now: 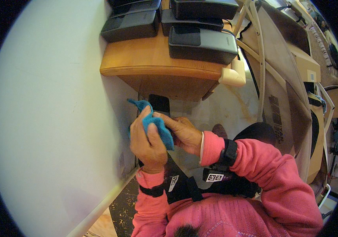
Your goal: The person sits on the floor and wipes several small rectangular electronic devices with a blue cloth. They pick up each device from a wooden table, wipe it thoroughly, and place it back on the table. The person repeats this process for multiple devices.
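A crumpled blue cloth point(162, 127) is gripped in my left hand point(147, 144), its thumb pressed on the fabric and one corner sticking up past the fingers. Close beside it, my right hand point(184, 134) is closed around a flat black object with rounded corners point(159, 103). The far end of that object shows beyond my fingers; the cloth and both hands hide the rest, so its kind cannot be made out. The cloth lies against the near part of the object, between my two hands.
Several dark grey boxy devices point(203, 44) with black top panels stand on a wooden table point(137, 63) ahead. A cream guard point(233, 75) covers its right corner. A white wall point(54, 118) rises close on my left. At right stand a brown fabric item point(283, 102) and a cardboard box point(305, 65).
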A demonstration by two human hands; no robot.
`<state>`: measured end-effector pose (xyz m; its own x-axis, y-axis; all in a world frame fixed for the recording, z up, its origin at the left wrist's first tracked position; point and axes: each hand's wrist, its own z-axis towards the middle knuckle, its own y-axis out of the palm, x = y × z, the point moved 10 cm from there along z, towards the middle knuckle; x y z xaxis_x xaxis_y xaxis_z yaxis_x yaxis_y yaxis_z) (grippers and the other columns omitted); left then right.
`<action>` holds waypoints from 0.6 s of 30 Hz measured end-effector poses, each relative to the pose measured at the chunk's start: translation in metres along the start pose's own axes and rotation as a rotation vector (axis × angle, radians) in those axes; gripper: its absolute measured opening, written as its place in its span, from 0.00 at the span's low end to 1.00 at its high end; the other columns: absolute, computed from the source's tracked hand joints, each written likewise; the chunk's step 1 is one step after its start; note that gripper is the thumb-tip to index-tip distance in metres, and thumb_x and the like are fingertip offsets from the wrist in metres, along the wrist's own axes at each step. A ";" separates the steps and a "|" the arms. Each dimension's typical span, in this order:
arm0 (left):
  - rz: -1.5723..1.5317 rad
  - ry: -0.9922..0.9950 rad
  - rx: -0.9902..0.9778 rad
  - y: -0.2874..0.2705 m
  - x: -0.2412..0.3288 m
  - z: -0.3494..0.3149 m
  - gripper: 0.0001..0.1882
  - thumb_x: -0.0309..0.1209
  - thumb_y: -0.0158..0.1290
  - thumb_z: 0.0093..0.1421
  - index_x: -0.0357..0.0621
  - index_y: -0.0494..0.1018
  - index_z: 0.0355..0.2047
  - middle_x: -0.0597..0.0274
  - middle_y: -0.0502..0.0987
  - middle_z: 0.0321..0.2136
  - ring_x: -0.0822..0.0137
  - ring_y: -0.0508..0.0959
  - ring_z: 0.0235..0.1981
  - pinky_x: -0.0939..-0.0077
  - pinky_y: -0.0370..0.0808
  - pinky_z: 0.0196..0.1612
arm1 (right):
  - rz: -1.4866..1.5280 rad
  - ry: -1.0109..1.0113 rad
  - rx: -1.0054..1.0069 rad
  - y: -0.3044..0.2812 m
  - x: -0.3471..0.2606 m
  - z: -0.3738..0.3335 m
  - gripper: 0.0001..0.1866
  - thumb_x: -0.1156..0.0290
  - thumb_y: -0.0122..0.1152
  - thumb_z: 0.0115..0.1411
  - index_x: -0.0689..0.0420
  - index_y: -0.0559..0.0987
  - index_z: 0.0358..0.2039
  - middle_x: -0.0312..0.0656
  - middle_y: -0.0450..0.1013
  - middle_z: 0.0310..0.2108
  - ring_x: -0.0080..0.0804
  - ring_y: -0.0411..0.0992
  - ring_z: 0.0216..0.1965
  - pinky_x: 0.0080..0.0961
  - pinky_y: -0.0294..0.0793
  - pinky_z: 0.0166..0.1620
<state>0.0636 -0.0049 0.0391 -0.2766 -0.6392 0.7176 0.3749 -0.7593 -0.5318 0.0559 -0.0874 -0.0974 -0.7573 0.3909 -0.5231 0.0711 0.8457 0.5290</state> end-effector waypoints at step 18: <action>-0.895 -0.925 -0.337 0.035 -0.135 -0.080 0.26 0.45 0.40 0.65 0.42 0.61 0.56 0.52 0.71 0.48 0.58 0.73 0.46 0.61 0.74 0.48 | -0.277 -0.127 -0.304 0.037 -0.003 -0.025 0.30 0.55 0.73 0.46 0.66 0.76 0.42 0.44 0.76 0.39 0.29 0.74 0.40 0.26 0.73 0.44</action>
<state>0.0432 0.0452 -0.1126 0.4383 0.3090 0.8440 0.1074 -0.9503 0.2922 0.0448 -0.0663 -0.0592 -0.6339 0.2216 -0.7410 -0.3330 0.7866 0.5200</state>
